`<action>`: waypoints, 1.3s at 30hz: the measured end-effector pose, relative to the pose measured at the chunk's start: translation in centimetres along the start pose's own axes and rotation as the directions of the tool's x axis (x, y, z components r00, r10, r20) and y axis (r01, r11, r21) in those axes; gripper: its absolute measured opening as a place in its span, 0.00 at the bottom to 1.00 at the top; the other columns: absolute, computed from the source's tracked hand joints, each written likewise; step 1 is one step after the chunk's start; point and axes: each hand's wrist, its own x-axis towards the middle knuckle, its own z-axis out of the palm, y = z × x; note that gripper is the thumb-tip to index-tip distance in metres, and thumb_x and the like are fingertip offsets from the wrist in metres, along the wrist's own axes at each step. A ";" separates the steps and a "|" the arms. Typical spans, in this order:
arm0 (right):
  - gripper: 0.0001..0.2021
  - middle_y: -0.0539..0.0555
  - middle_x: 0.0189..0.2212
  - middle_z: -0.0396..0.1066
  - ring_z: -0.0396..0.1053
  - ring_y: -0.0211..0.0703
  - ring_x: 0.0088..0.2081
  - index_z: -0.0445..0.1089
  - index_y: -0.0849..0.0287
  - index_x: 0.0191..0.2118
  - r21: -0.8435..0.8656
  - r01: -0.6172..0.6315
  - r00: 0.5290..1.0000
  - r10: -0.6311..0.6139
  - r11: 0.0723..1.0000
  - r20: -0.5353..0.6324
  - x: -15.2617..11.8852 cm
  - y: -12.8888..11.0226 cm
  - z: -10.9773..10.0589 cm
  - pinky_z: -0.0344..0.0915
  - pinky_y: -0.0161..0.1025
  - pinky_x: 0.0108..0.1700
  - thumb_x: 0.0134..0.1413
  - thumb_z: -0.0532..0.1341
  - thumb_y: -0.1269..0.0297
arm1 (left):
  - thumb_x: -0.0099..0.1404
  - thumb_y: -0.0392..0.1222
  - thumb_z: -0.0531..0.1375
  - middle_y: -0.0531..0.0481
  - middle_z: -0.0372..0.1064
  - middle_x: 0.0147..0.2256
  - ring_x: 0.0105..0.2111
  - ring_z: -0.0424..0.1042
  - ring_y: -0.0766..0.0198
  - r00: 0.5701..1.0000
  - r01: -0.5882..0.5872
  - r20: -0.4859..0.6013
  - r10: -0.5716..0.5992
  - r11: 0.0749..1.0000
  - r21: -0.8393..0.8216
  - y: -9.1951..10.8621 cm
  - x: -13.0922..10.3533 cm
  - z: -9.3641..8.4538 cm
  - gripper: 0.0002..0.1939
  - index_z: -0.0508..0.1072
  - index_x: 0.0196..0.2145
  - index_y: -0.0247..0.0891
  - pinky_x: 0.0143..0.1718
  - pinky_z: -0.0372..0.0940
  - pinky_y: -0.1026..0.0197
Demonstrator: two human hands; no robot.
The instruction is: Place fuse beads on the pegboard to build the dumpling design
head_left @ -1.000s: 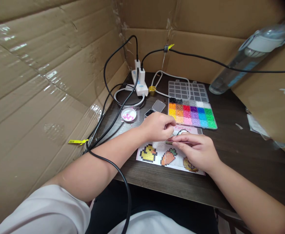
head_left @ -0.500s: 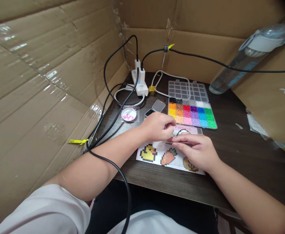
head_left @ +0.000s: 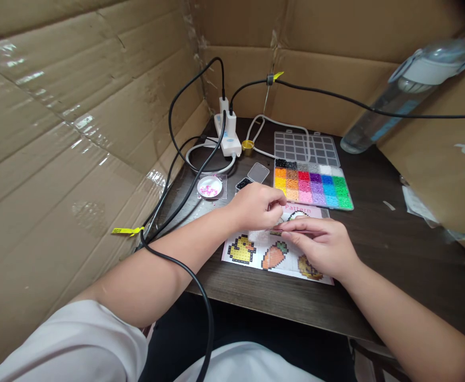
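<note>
My left hand (head_left: 258, 206) is above the upper part of the pattern sheet (head_left: 232, 254), its fingers curled in a pinch; what they hold is hidden. My right hand (head_left: 325, 244) grips slim tweezers (head_left: 301, 231), their tip pointing left under my left fingers. Below my left hand, a clear pegboard (head_left: 258, 236) lies over the printed sheet, partly covered. A duck, a carrot and a brown round figure show in the sheet's lower row. Just behind my left hand sits a small open box of black beads (head_left: 243, 183).
A sorted case of coloured beads (head_left: 315, 183) lies open behind the sheet. A white dish of pink and white beads (head_left: 210, 187) is at left. Around stand a power strip (head_left: 228, 130), a black cable (head_left: 192, 273), a gold cup (head_left: 247, 147), a water bottle (head_left: 391, 101) and cardboard walls (head_left: 77, 106).
Both hands keep nearly the same place and grip. The whole view shifts very slightly; the beads, sheet and case stay where they were.
</note>
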 end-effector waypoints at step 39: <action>0.12 0.53 0.28 0.78 0.56 0.29 0.19 0.73 0.58 0.30 0.806 -0.189 0.905 0.419 0.560 -0.079 2.3 0.5 -2.0 0.57 0.30 0.20 0.40 0.74 0.64 | 0.68 0.37 0.57 0.50 0.72 0.23 0.23 0.68 0.68 0.905 -0.285 -0.296 0.306 0.952 0.113 1.4 -0.3 -0.7 0.09 0.75 0.31 0.34 0.26 0.63 0.64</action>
